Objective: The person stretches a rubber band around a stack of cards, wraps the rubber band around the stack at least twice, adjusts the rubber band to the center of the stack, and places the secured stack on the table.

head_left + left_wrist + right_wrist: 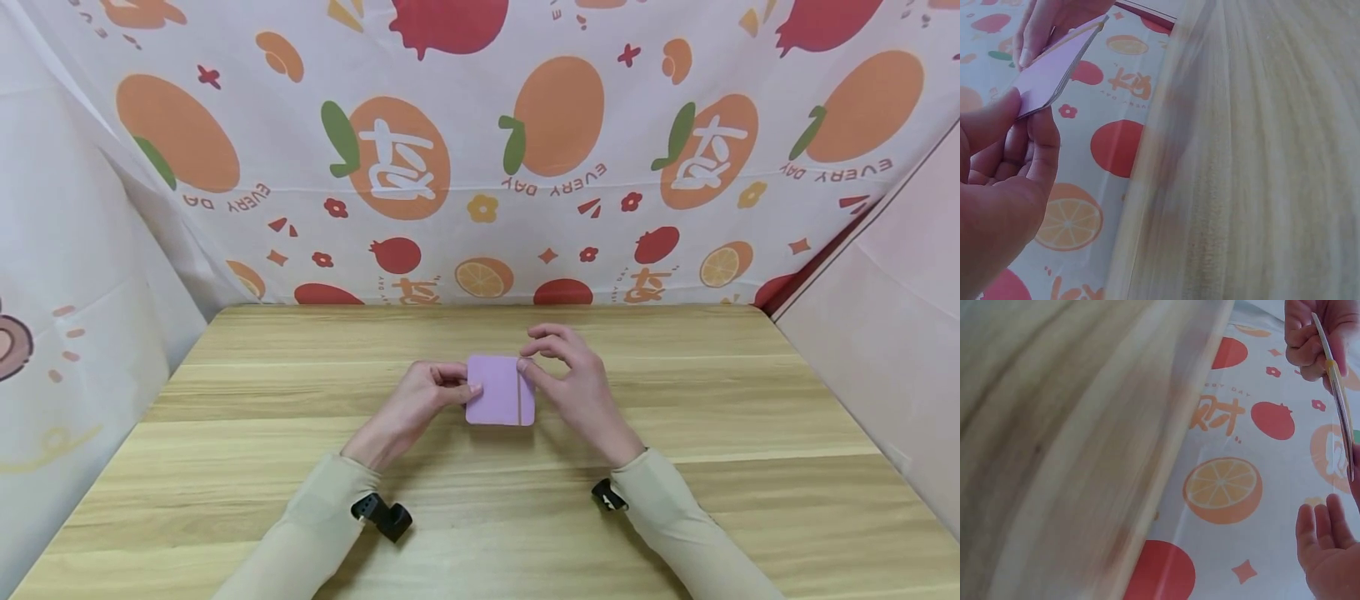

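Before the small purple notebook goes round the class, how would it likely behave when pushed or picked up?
The notebook is probably fairly stiff: it looks flat while the left hand pinches one edge. It seems light, being thin edge-on. The band across its front likely helps stop it flapping open.

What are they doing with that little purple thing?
Somebody is holding a small purple notebook up above the wooden table. The left hand pinches its left edge, and the right hand touches it near the top of the tan band. Right now the notebook is closed, and the band runs along its right side.
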The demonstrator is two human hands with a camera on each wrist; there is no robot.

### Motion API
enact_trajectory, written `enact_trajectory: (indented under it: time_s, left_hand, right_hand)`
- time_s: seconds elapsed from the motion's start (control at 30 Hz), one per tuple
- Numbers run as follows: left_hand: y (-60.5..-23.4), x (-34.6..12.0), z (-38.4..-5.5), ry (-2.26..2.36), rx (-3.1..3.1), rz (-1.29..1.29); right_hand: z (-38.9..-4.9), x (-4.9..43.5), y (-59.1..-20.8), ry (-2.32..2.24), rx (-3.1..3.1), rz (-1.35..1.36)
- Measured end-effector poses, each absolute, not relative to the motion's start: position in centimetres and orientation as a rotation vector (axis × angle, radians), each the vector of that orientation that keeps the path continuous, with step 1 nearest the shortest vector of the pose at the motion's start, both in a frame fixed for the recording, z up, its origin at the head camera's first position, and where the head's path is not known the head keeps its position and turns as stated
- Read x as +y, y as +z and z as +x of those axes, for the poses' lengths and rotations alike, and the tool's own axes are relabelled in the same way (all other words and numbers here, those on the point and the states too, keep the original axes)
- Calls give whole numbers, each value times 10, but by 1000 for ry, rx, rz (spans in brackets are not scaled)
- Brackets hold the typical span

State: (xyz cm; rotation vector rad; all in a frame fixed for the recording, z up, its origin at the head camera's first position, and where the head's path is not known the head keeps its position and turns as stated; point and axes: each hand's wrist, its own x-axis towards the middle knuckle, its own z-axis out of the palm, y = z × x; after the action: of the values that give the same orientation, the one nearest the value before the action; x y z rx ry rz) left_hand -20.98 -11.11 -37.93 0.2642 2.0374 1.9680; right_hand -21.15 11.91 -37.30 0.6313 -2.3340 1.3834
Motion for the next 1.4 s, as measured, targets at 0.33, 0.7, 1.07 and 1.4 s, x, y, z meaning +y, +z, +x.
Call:
enact_trajectory:
  time_s: [0.33,0.7,1.07,1.4]
  left_hand:
    - [-381,-109,-208,1973,2037,365]
    - [-386,-108,-208,1948,2062,391]
    - [-379,-108,-210,2064,2052,131]
    - [-365,-124,-213,2133,2024,72]
  right_hand:
    - [-212,121,-376,1725,-2363,568]
    - [-210,118,-366,1887,-2422,513]
    - [-218,123,-378,1974,-2374,489]
    - [-214,122,-379,1924,-2601,592]
